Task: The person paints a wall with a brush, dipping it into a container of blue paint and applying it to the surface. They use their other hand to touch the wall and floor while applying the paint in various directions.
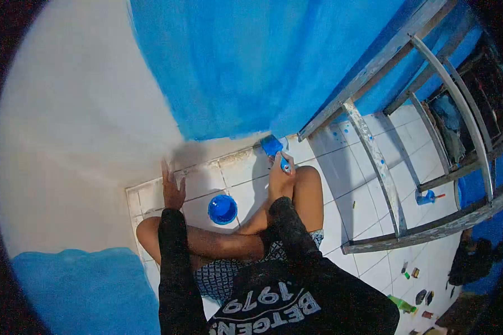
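My right hand is closed round the handle of a paintbrush, whose wide bristles are covered in blue paint. The bristles are at the foot of the wall, near the lower edge of the blue painted area. My left hand has its fingers spread near the base of the unpainted wall and holds nothing. Between my arms, a small round container of blue paint stands on the white tiled floor, in front of my crossed legs.
A paint-spotted ladder stands at the right. Behind it, a small blue-stained item lies on the tiles. A green bottle and several small objects are at the lower right. Blue paint also covers the lower left wall.
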Demonstrator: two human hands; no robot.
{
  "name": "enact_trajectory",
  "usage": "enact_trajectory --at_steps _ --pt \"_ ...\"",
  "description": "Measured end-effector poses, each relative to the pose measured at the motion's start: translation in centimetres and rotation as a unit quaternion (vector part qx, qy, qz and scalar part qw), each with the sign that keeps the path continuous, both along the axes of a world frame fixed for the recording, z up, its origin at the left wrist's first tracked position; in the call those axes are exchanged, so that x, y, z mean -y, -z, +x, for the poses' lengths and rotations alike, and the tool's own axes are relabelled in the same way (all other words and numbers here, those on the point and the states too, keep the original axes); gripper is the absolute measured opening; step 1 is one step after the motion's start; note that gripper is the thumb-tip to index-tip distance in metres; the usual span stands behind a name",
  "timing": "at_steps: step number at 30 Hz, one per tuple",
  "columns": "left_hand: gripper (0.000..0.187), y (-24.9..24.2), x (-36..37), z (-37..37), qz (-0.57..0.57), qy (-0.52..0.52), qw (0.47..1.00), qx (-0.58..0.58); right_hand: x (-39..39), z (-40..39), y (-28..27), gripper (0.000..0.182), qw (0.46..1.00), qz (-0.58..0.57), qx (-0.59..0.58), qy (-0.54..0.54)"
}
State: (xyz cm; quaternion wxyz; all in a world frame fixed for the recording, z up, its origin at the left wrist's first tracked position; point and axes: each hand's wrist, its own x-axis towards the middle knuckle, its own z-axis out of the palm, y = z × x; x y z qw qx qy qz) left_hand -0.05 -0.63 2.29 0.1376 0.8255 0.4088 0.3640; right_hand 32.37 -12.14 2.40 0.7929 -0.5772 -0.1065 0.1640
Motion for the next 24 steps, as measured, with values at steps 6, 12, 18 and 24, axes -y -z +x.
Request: enact_trajectory --at_steps 6,12,18,24 --pt "0.076 0.4 0.0 -0.3 -0.040 -0.015 0.999 -0.014 -1.9 -0.3 -8.4 0.019 0.986 -0.011 0.158 0.055" --pt "0.074 0.3 0.0 -0.3 -0.047 -0.018 0.999 -0.011 -0.7 -0.3 -12.0 0.020 0.981 0.016 0.190 0.037" --pt "0.071 -0.6 0.1 0.1 -0.042 -0.023 0.999 -0.014 -0.3 -1.7 -6.3 0.019 0.964 -0.089 0.248 0.019" --pt "0.069 -0.8 0.3 0.3 -0.026 -0.011 1.000 -0.005 -0.6 -0.7 1.7 0.017 0.992 -0.015 0.122 0.004"
